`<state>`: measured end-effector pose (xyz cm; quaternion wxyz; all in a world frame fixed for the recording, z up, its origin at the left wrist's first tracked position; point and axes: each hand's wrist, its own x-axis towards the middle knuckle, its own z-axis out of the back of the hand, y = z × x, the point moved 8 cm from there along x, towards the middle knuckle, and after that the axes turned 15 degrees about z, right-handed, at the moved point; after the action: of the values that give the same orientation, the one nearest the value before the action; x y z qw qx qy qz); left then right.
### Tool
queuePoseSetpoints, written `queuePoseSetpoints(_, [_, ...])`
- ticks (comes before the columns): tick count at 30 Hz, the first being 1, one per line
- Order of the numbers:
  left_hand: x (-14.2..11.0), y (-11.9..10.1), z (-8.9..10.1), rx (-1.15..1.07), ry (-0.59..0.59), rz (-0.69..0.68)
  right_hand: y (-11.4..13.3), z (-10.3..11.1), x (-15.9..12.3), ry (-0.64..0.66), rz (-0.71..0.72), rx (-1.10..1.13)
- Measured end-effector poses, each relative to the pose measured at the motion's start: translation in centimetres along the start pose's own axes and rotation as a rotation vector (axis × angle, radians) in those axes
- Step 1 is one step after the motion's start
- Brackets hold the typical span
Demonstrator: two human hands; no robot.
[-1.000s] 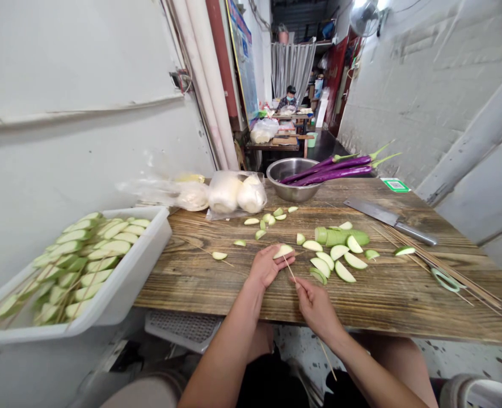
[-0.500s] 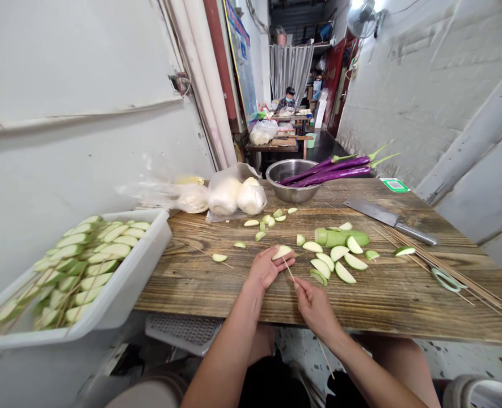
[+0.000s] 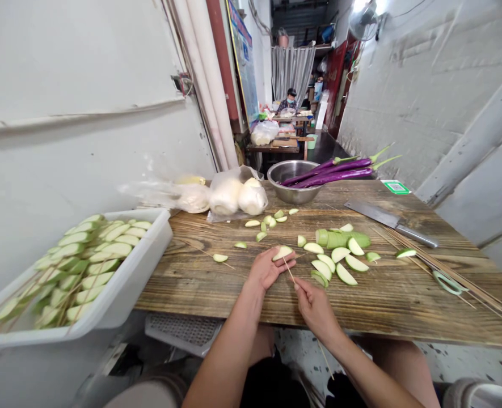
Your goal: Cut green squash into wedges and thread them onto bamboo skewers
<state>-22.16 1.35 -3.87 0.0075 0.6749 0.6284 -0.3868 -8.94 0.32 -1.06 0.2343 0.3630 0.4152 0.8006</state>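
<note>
My left hand [image 3: 268,268], palm up above the near part of the wooden table [image 3: 199,286], holds a pale half-moon vegetable slice [image 3: 282,253] with green skin at its fingers. A thin wooden skewer [image 3: 289,270] is pinched in my right hand [image 3: 312,300]. Its tip meets the lower edge of the slice; how deep it goes I cannot tell. The skewer's other end slants down past my right wrist. Just right of my hands lie several loose slices [image 3: 346,274] and a partly cut green vegetable [image 3: 344,239].
At left, a white tub [image 3: 159,243] holds many skewered slices. A steel bowl [image 3: 295,194] with purple eggplants [image 3: 340,171] stands at the back, beside bagged white vegetables [image 3: 239,198]. A cleaver [image 3: 389,221], skewers [image 3: 450,269] and green-handled scissors [image 3: 446,282] lie right. A masked person [image 3: 289,102] sits far behind.
The whole view has shifted very slightly. Both hands, the slice and the skewer keep nearly the same pose.
</note>
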Motion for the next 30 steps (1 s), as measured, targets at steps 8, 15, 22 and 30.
queuePoseSetpoints(8, [-0.1,0.2,-0.1,0.000,-0.003,0.012,-0.3,-0.2,0.5,-0.021,0.002,0.007])
queuePoseSetpoints(15, [-0.1,0.2,-0.1,-0.009,0.021,-0.006,-0.3,-0.2,1.3,-0.032,0.015,-0.018])
queuePoseSetpoints(22, [-0.1,0.2,-0.4,0.068,0.064,-0.042,-0.4,0.1,1.5,-0.075,0.019,0.007])
queuePoseSetpoints(30, [-0.6,0.2,-1.1,0.246,0.110,-0.095,0.5,1.8,0.0,-0.002,0.038,0.036])
